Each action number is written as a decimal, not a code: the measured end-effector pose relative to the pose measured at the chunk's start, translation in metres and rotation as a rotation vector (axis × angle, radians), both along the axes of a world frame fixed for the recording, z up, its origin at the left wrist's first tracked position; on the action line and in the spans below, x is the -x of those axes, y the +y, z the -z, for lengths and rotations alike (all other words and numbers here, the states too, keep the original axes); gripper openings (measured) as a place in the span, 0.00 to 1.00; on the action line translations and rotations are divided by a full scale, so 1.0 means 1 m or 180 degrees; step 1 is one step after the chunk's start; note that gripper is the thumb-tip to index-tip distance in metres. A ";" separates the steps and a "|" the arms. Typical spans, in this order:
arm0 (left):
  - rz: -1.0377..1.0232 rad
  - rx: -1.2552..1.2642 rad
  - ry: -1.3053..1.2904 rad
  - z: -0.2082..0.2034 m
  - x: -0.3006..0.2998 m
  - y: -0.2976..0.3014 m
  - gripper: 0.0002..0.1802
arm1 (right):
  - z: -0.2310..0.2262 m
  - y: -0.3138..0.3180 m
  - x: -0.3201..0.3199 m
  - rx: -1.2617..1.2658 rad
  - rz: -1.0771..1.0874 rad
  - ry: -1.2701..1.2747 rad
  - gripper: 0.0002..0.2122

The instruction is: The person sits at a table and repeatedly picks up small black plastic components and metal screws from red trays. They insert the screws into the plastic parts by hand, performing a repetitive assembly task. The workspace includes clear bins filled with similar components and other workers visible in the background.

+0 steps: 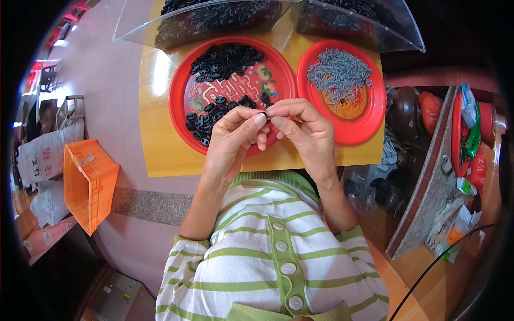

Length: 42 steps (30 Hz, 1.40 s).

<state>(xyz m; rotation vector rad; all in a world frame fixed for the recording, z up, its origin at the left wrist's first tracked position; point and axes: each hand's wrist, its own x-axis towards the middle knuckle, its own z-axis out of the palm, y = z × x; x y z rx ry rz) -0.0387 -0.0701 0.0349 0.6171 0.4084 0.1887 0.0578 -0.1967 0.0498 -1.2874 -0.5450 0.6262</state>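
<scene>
Over the near right rim of a round red tray [178,115], both my hands meet fingertip to fingertip. My left hand [237,135] is closed, thumb and index finger pinching a small black plastic part [265,114]. The thumb and fingers of my right hand [306,131] pinch at the same part from the other side; whether a tiny second piece sits between them is hidden. On the tray, one heap of black two-holed plastic pieces [227,58] lies at the far side. More black pieces [205,124] are spread nearer, partly behind my left hand.
Right of the tray stands an oval red plate [378,101] with a pile of thin grey pin-like pieces [338,72]. Clear bins [214,24] of black parts line the yellow table's [155,139] far edge. An orange crate [91,176] sits left; a cable [428,267] runs lower right.
</scene>
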 end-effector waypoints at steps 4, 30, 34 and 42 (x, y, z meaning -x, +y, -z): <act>-0.0023 -0.0149 0.0086 -0.003 0.001 -0.002 0.07 | 0.001 0.001 0.001 0.0036 0.0007 0.0099 0.05; 0.0011 -0.0505 0.0391 0.003 -0.001 -0.008 0.06 | 0.022 -0.005 0.012 0.0127 0.0281 0.0079 0.04; 0.0107 -0.0477 0.0504 0.006 0.008 -0.009 0.07 | 0.017 -0.009 0.018 0.0204 0.0225 0.0551 0.05; 0.0162 -0.0511 0.0449 0.001 0.011 -0.006 0.08 | 0.008 -0.010 0.013 0.0365 0.0090 -0.0051 0.04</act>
